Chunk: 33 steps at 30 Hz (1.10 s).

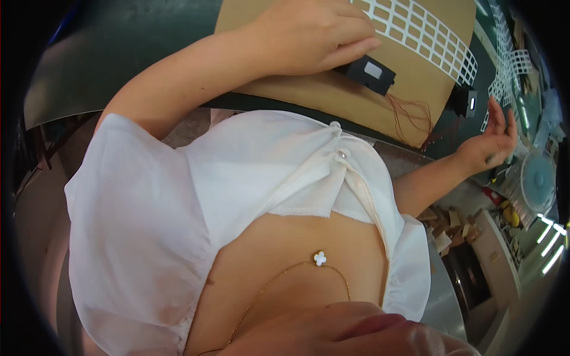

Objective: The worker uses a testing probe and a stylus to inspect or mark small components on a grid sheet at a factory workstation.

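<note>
My left hand is over the brown board, its fingers bent and close together. What its fingertips hold is hidden. Just below the thumb lies a black box with a pale rectangular patch; thin reddish-brown wires trail from its right end. A white plastic grid strip runs from beside the left hand across the board toward the right. My right hand is raised past the board's right side, fingers apart and holding nothing visible. Between it and the board sits a second black box.
The brown board lies on a dark green table. More white grid pieces lie at the far right. A round blue fan stands beyond my right hand. Cardboard scraps are lower right.
</note>
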Each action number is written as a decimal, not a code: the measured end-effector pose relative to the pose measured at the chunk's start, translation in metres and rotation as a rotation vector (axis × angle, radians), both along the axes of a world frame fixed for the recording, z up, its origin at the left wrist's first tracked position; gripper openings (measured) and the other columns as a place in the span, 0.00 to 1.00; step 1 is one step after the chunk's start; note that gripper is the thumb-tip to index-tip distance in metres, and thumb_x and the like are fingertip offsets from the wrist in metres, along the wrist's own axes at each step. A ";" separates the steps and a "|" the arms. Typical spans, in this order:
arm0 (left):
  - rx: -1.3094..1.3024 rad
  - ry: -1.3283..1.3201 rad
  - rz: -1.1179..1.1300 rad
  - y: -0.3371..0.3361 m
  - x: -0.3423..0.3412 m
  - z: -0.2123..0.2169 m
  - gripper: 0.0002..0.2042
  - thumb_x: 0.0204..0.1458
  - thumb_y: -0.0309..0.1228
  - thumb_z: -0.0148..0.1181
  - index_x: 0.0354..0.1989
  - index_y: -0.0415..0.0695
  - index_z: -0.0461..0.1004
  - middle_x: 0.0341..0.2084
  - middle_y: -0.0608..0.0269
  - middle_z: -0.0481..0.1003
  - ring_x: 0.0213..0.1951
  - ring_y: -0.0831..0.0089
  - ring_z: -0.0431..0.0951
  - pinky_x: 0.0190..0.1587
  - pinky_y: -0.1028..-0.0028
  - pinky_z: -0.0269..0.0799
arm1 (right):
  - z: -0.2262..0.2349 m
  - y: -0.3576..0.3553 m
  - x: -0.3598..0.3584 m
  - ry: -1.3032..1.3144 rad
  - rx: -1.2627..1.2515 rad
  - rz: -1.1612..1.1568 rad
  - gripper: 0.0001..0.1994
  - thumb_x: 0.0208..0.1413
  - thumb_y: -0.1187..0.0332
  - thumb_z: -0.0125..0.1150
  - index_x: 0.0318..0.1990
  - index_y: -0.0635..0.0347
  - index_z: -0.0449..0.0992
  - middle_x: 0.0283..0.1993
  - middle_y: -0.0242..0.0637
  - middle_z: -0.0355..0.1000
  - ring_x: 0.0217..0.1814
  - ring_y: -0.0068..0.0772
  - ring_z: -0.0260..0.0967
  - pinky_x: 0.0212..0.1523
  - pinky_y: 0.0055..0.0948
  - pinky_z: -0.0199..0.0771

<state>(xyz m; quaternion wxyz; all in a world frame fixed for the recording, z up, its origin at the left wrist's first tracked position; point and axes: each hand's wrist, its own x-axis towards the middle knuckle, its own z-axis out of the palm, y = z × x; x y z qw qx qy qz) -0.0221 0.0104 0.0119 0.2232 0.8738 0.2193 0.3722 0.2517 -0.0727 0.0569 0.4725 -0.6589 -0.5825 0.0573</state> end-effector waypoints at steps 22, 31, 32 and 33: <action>0.013 0.621 0.165 -0.018 -0.010 0.018 0.17 0.45 0.28 0.43 0.44 0.34 0.65 0.20 0.57 0.71 0.20 0.66 0.72 0.23 0.76 0.68 | -0.011 0.066 -0.099 0.737 -0.456 0.498 0.03 0.48 0.77 0.51 0.31 0.67 0.68 0.21 0.42 0.70 0.15 0.22 0.61 0.20 0.15 0.63; 0.015 0.657 0.122 -0.012 -0.008 0.020 0.17 0.46 0.28 0.43 0.44 0.33 0.64 0.20 0.55 0.72 0.20 0.65 0.72 0.22 0.75 0.68 | -0.014 0.066 -0.097 0.769 -0.442 0.498 0.03 0.48 0.77 0.51 0.31 0.67 0.68 0.21 0.42 0.70 0.15 0.24 0.62 0.21 0.15 0.64; 0.012 0.668 0.118 -0.012 -0.007 0.019 0.17 0.46 0.28 0.43 0.45 0.33 0.64 0.20 0.55 0.72 0.20 0.65 0.72 0.22 0.75 0.68 | -0.015 0.067 -0.097 0.787 -0.434 0.503 0.03 0.48 0.77 0.51 0.31 0.67 0.68 0.21 0.42 0.70 0.15 0.24 0.62 0.21 0.15 0.64; 0.012 0.667 0.117 -0.011 -0.007 0.018 0.17 0.46 0.28 0.43 0.45 0.33 0.64 0.20 0.55 0.72 0.20 0.65 0.72 0.22 0.75 0.68 | -0.016 0.067 -0.096 0.786 -0.435 0.501 0.03 0.48 0.77 0.51 0.31 0.67 0.68 0.21 0.42 0.70 0.15 0.24 0.62 0.21 0.15 0.64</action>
